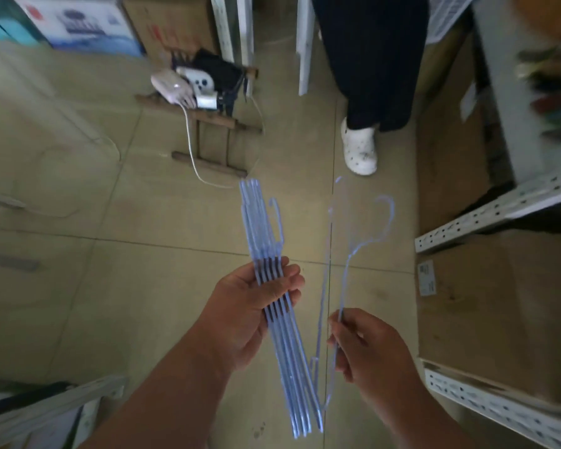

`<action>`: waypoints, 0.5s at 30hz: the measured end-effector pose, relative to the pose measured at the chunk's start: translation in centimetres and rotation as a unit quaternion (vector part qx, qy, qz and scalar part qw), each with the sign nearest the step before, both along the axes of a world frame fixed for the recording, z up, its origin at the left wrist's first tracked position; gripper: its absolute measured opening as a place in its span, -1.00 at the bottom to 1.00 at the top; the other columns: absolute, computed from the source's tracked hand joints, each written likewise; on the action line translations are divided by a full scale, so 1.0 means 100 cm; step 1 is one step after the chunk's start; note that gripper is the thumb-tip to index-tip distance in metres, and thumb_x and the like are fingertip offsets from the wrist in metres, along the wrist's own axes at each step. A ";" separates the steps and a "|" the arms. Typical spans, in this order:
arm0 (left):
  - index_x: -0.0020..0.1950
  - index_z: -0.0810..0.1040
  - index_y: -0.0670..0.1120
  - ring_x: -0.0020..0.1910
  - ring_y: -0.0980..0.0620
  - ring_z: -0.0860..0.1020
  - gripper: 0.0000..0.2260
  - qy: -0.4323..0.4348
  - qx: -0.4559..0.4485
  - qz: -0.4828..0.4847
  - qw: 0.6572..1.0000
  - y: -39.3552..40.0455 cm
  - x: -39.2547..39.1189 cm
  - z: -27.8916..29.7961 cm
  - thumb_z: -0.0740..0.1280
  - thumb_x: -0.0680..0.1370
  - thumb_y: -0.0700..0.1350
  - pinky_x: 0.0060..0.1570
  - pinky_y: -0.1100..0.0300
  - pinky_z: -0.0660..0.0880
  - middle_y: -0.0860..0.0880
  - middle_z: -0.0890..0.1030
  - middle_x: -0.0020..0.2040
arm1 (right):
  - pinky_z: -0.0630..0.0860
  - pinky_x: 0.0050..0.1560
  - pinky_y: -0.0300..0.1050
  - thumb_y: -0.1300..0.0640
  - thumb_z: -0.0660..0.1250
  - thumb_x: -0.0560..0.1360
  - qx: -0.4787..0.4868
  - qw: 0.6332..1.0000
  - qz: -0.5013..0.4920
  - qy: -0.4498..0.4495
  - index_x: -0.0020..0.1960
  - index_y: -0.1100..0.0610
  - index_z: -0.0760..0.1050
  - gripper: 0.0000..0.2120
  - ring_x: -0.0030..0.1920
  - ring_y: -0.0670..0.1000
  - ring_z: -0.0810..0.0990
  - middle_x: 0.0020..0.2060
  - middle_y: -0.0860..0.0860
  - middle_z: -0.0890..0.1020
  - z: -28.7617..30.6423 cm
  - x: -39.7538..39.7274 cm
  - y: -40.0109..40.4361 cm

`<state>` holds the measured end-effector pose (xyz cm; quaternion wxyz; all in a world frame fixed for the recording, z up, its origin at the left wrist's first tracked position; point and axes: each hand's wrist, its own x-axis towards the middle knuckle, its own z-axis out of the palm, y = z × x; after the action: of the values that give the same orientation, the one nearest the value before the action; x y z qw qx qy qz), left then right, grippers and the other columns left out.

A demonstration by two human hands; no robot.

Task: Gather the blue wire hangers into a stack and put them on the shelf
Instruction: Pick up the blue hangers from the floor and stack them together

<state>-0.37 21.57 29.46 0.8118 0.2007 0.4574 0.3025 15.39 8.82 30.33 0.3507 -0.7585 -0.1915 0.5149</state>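
Note:
My left hand (253,306) grips a bunch of several blue wire hangers (262,228) held edge-on, their wires lying side by side across my fingers and running from near my wrist up towards the floor's middle. My right hand (361,348) pinches one more blue wire hanger (374,238) by its lower wire, just right of the bunch and apart from it; its hook curls at the top. A grey metal shelf (496,215) with perforated uprights stands at the right.
Another person's dark trouser leg and white clog (360,147) stand ahead on the tiled floor. A small wooden stool (208,124) with chargers and a white cable sits ahead left. Cardboard boxes (499,306) fill the right shelf's lower levels. Another shelf corner (55,403) is at lower left.

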 end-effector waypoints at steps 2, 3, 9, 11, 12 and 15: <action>0.16 0.65 -0.30 -0.14 -0.10 0.78 -0.63 0.011 0.004 -0.014 1.000 -0.003 0.004 0.048 0.49 0.35 -0.33 -0.06 0.08 0.74 -0.22 0.77 -0.04 | 0.35 -0.57 -0.27 0.28 0.35 0.68 -0.001 1.000 0.018 0.016 -0.05 0.15 0.72 -0.80 -0.61 -0.10 0.42 -0.45 -0.01 0.63 0.061 -0.002 0.000; 0.16 0.66 -0.31 -0.14 -0.09 0.78 -0.62 0.016 0.004 -0.020 1.000 -0.004 0.007 0.074 0.49 0.35 -0.31 -0.06 0.09 0.74 -0.22 0.77 -0.04 | 0.36 -0.57 -0.28 0.29 0.35 0.68 0.005 1.000 0.015 0.027 -0.02 0.13 0.73 -0.79 -0.60 -0.10 0.43 -0.41 0.00 0.67 0.091 -0.004 0.001; 0.09 0.68 -0.33 -0.27 -0.12 0.67 -0.70 0.025 0.004 -0.074 0.997 -0.020 0.015 0.228 0.48 0.46 -0.14 -0.29 0.04 0.67 -0.28 0.69 -0.07 | 0.37 -0.49 -0.32 0.25 0.37 0.67 0.060 0.995 0.073 0.004 -0.08 -0.01 0.76 -0.73 -0.58 -0.14 0.42 -0.54 -0.06 0.58 0.247 -0.021 -0.002; 0.12 0.67 -0.35 -0.30 -0.10 0.68 -0.68 0.015 0.000 -0.074 0.997 -0.024 0.013 0.278 0.47 0.46 -0.17 -0.33 0.06 0.66 -0.27 0.70 -0.09 | 0.38 -0.48 -0.34 0.25 0.37 0.67 0.069 0.995 0.069 0.006 -0.07 -0.01 0.77 -0.72 -0.57 -0.17 0.42 -0.55 -0.09 0.58 0.297 -0.023 -0.008; 0.12 0.68 -0.34 -0.26 -0.09 0.70 -0.69 0.012 0.008 -0.071 0.997 -0.026 0.012 0.301 0.48 0.46 -0.18 -0.29 0.07 0.69 -0.26 0.72 -0.07 | 0.38 -0.48 -0.35 0.25 0.38 0.67 0.070 0.995 0.064 0.012 -0.05 -0.01 0.78 -0.73 -0.56 -0.17 0.43 -0.54 -0.10 0.59 0.321 -0.026 -0.011; 0.03 0.75 -0.24 -0.11 -0.07 0.77 -0.87 0.003 0.024 -0.071 0.997 -0.031 0.009 0.364 0.46 0.51 -0.31 -0.08 0.12 0.73 -0.23 0.78 -0.01 | 0.42 -0.46 -0.31 0.24 0.39 0.66 0.081 0.995 0.061 0.019 0.01 -0.01 0.80 -0.75 -0.53 -0.14 0.47 -0.49 -0.09 0.61 0.383 -0.033 -0.024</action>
<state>0.52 18.49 65.85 0.8246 0.2535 0.4372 0.2542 12.04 6.38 68.59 0.3822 -0.7047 -0.2722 0.5322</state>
